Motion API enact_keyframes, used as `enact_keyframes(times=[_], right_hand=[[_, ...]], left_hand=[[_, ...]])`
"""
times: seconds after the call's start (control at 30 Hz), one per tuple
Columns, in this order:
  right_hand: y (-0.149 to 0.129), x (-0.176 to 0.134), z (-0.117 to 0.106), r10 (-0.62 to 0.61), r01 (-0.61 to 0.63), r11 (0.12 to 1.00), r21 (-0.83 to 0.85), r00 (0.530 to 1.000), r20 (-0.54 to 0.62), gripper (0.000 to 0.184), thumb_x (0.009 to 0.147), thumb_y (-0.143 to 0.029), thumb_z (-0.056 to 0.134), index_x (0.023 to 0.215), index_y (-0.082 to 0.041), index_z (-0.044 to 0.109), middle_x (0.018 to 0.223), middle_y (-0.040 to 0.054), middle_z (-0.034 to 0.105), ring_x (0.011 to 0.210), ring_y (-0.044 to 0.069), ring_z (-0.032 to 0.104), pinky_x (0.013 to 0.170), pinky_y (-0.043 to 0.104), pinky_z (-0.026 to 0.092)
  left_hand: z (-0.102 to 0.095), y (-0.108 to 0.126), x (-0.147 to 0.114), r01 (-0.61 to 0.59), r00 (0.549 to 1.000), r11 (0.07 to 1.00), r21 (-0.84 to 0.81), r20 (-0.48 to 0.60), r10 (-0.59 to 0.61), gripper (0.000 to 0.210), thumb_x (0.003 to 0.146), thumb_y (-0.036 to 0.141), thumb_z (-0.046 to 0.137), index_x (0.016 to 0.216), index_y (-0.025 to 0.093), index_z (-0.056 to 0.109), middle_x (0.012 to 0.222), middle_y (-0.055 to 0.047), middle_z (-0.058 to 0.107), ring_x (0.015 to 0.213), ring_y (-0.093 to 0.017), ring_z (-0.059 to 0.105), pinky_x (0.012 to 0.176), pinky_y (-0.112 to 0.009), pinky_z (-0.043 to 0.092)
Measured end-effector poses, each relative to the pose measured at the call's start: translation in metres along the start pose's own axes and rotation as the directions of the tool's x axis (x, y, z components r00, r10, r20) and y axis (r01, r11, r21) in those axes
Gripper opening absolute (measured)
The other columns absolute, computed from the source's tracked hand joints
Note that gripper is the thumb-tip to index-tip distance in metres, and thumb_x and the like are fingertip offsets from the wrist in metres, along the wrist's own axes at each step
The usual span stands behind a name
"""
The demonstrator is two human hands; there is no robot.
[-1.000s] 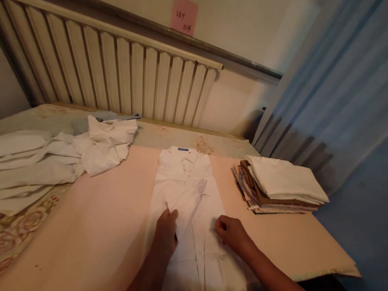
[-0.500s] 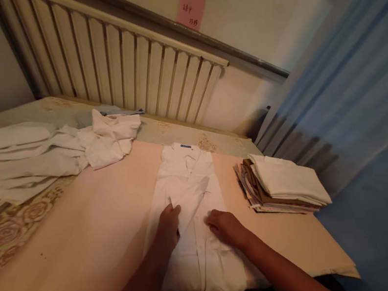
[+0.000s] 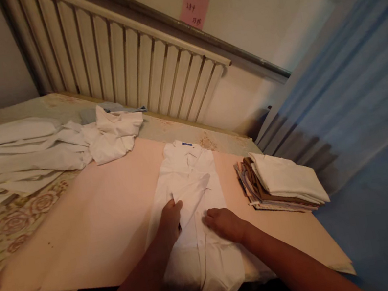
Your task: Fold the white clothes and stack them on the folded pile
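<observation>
Now the right hand (image 3: 226, 223), fingers curled though I can't tell whether around any cloth, sits closer to the middle of the white shirt (image 3: 191, 223) than a second ago, while the left hand (image 3: 170, 220) still pinches that shirt, spread over the pink sheet (image 3: 114, 203).

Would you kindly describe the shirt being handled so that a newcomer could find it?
In front of the radiator lies a pink sheet. On it, left of the folded stack, is the white shirt, collar toward the radiator; unlike the crumpled white clothes, it shows a blue label.
</observation>
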State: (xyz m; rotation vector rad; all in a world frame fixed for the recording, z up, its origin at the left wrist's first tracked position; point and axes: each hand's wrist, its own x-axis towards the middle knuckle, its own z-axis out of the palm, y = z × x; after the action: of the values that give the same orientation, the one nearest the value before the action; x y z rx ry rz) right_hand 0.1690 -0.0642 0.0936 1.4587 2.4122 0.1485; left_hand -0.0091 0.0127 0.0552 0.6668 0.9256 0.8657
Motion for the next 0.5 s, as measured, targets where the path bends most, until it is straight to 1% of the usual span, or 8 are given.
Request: enact_keyframes(times=[0.23,0.4,0.5], right_hand=[[0.0,0.003,-0.007,-0.016,0.016,1.0,0.007,0.998,-0.063,0.014,0.094,-0.023,0.044,0.092,-0.019,0.057,0.085,0.0037,0.06,0.072,0.017,0.052,0.061,0.028,0.033],[-0.006,0.008,0.005,0.008,-0.007,1.0,0.007,0.994,-0.108,0.014,0.094,-0.024,0.045,0.09,-0.02,0.057,0.085,0.0036,0.059,0.074,0.017,0.05,0.063,0.028,0.033],[-0.008,0.007,0.012,0.043,-0.035,0.998,0.06,0.989,-0.144,0.015,0.095,-0.024,0.044,0.089,-0.02,0.057,0.086,0.0038,0.058,0.078,0.017,0.05,0.066,0.027,0.036]], left_hand=[[0.0,-0.001,0.002,-0.001,1.0,1.0,-0.014,0.009,0.001,0.019,0.064,0.031,0.061,0.077,0.022,0.049,0.055,0.007,0.048,0.049,-0.011,0.046,0.049,-0.024,0.04],[0.0,-0.002,0.002,-0.024,1.0,1.0,-0.014,0.018,0.024,0.019,0.064,0.031,0.061,0.075,0.022,0.049,0.056,0.006,0.047,0.049,-0.011,0.046,0.05,-0.024,0.041],[-0.001,-0.002,0.003,-0.021,1.0,1.0,-0.011,0.022,0.021,0.019,0.064,0.031,0.061,0.076,0.022,0.05,0.055,0.007,0.046,0.048,-0.011,0.044,0.049,-0.024,0.041]])
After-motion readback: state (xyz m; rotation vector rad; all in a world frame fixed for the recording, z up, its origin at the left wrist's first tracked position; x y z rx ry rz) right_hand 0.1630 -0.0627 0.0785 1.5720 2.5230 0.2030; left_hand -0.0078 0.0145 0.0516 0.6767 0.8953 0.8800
